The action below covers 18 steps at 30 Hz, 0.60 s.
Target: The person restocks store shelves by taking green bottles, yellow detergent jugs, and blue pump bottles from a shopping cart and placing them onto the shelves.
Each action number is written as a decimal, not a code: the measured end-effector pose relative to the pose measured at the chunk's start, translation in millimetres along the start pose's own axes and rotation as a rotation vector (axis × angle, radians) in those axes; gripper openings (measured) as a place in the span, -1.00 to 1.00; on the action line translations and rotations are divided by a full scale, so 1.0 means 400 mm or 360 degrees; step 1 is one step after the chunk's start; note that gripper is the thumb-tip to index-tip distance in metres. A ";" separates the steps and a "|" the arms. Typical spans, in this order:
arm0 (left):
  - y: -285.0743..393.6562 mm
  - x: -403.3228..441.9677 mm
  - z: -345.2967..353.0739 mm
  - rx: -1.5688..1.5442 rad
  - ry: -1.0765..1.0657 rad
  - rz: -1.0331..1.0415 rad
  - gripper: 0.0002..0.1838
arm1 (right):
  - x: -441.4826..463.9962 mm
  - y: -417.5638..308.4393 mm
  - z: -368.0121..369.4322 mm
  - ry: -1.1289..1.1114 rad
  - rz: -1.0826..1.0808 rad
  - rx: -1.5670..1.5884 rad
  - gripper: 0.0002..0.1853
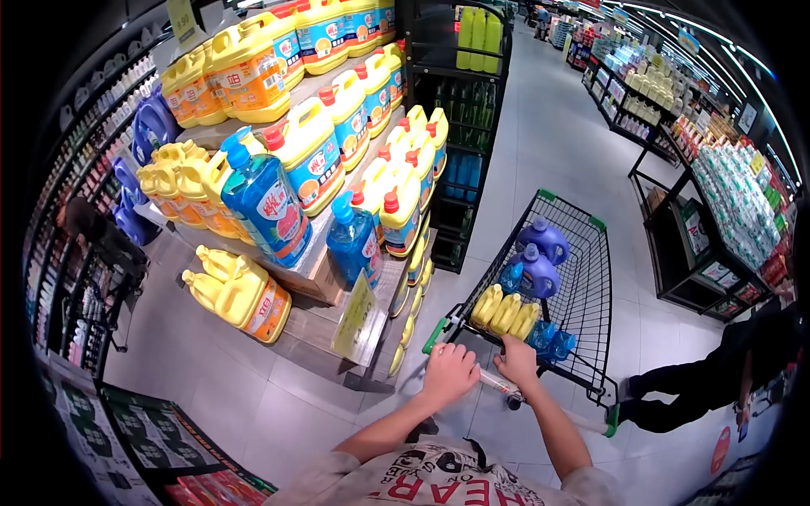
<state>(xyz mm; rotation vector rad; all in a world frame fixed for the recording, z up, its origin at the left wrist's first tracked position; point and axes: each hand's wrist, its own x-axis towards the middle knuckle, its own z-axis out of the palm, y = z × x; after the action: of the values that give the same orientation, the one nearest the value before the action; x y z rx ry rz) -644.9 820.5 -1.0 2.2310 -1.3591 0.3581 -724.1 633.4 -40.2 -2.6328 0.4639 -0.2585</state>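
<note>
My left hand (451,373) is closed round the handle (499,384) of a black wire shopping cart (582,287) with green corners. My right hand (515,363) reaches just past the handle to the cart's near edge, its fingers bent beside several yellow detergent bottles (504,312). What those fingers grip, if anything, is hidden. Further forward in the basket are purple jugs (538,271). Blue bottles lie on both sides of the yellow ones, one blue bottle (511,277) at the left and another blue bottle (560,344) at the right.
At left, a display stand (325,358) bears yellow jugs (314,160) and large blue pump bottles (268,202). A price sign (354,319) juts from its front. A person in dark clothes (717,371) stands right of the cart. Another person (97,232) bends by the left shelves.
</note>
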 end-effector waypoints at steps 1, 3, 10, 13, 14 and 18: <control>0.002 -0.013 -0.009 -0.0005 -0.0024 0.0026 -0.80 | -0.013 -0.008 0.010 -0.0020 0.0046 -0.0017 -0.62; 0.003 -0.038 -0.029 0.0046 -0.0052 0.0023 -0.80 | -0.040 -0.025 0.026 0.0029 0.0036 -0.0014 -0.62; 0.017 -0.131 -0.087 0.0163 -0.0187 0.0079 -0.81 | -0.138 -0.103 0.056 0.0106 0.0039 -0.0040 -0.62; 0.018 -0.183 -0.113 0.0205 -0.0232 0.0143 -0.82 | -0.180 -0.133 0.087 0.0096 0.0082 -0.0009 -0.64; 0.018 -0.198 -0.121 0.0213 -0.0261 0.0157 -0.82 | -0.203 -0.144 0.094 0.0099 0.0097 0.0017 -0.65; 0.015 -0.224 -0.158 0.0198 -0.0428 0.0362 -0.81 | -0.274 -0.195 0.094 0.0178 0.0127 0.0051 -0.69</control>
<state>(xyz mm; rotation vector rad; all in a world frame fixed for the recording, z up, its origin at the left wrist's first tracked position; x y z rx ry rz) -689.8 919.9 12.3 2.2931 -1.7844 0.2312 -794.1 753.9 -48.5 -2.5709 0.5957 -0.3855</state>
